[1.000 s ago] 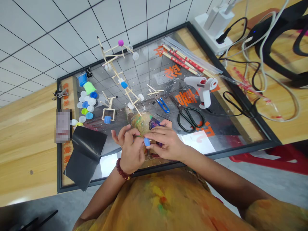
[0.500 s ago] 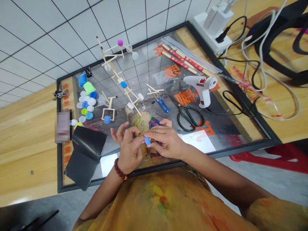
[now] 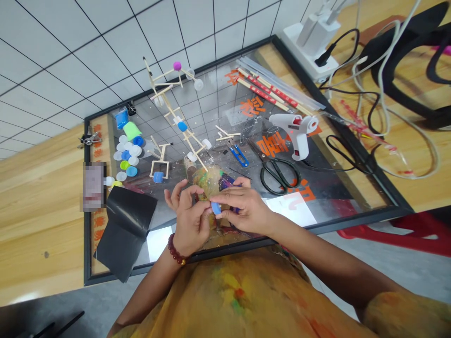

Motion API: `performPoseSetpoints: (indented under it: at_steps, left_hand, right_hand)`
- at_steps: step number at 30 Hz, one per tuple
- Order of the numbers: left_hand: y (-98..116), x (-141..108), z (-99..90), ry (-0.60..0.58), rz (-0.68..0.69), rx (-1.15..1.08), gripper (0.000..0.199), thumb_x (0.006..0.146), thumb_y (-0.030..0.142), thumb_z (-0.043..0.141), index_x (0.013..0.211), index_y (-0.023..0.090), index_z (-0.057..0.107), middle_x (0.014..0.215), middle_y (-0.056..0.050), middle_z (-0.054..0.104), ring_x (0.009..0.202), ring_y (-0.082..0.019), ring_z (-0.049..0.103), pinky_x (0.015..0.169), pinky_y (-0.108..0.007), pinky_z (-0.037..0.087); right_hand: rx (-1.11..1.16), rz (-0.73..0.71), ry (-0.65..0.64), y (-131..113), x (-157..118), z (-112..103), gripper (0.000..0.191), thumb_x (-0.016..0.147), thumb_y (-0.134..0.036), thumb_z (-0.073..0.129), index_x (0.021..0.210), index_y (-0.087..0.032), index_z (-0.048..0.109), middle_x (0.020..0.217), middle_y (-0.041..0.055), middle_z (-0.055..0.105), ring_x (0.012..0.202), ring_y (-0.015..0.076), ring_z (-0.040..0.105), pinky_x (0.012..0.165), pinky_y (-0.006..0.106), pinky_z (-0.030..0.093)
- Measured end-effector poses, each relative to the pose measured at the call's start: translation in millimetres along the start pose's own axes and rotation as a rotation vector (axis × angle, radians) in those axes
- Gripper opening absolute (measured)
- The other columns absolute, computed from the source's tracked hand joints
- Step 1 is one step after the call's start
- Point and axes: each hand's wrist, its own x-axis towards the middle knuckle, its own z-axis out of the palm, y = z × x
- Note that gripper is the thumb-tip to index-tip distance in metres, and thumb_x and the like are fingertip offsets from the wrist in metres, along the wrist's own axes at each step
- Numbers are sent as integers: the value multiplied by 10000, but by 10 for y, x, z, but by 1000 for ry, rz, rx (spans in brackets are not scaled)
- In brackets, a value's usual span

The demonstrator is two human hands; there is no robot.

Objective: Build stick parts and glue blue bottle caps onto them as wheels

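Note:
A small blue bottle cap (image 3: 216, 208) is held between my two hands over the near part of the glass-topped board. My right hand (image 3: 246, 209) grips it from the right, thumb below and fingers above. The thumb and index finger of my left hand (image 3: 192, 213) are pinched at its left edge, with the other fingers curled or raised. Beyond my hands lies a long frame of thin sticks (image 3: 192, 136) with caps attached. To its left is a smaller stick frame (image 3: 160, 162) bearing a blue cap (image 3: 158, 177).
Blue-handled snips (image 3: 239, 155), scissors (image 3: 280, 176) and a white glue gun (image 3: 296, 131) lie to the right. Wrapped chopsticks (image 3: 268, 89) and a power strip (image 3: 310, 51) are farther back. Loose caps (image 3: 132, 150) and a black sheet (image 3: 127, 225) are at left.
Both hands keep the blue cap in almost the same place. The cap looks slightly turned, and the whole view has shifted a little.

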Motion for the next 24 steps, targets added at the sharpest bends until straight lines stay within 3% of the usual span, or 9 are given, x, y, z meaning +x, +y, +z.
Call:
performPoseSetpoints:
  at_steps: [6,12,16,24]
  left_hand:
    - [35,8,-28,-103,-39,1,228,873,123,515,839,249,703,1166,-69,577,1390,-302,313,1165,-612,87]
    - [-33,26,-50,-218,-77,-69,226,909,154,512,848,256,705,1198,-59,567,1401,-281,305,1170,-606,124]
    - [-66,15,-21,-178,-51,-99,217,901,162,528,817,250,707,1200,-68,568,1379,-281,344,1156,-592,202]
    - [-55,-31,16,1,11,-19,200,855,147,606,817,284,746,1255,-64,584,1411,-318,319,1171,-640,101]
  right_hand:
    - [-89,-90,2,-3,-13,37,420,849,-63,565,1210,-252,665,1075,45,784,963,196,718,957,408,390]
    - [-3,-57,-53,15,9,5,369,884,-98,569,1210,-233,677,1055,56,790,978,183,725,938,368,402]
    - [49,-23,-97,8,23,-18,351,901,-121,574,1206,-250,689,1088,58,789,964,178,733,961,376,371]
    - [77,62,-106,29,-10,-21,273,915,-304,674,1180,-241,694,988,40,801,900,176,733,980,393,300]
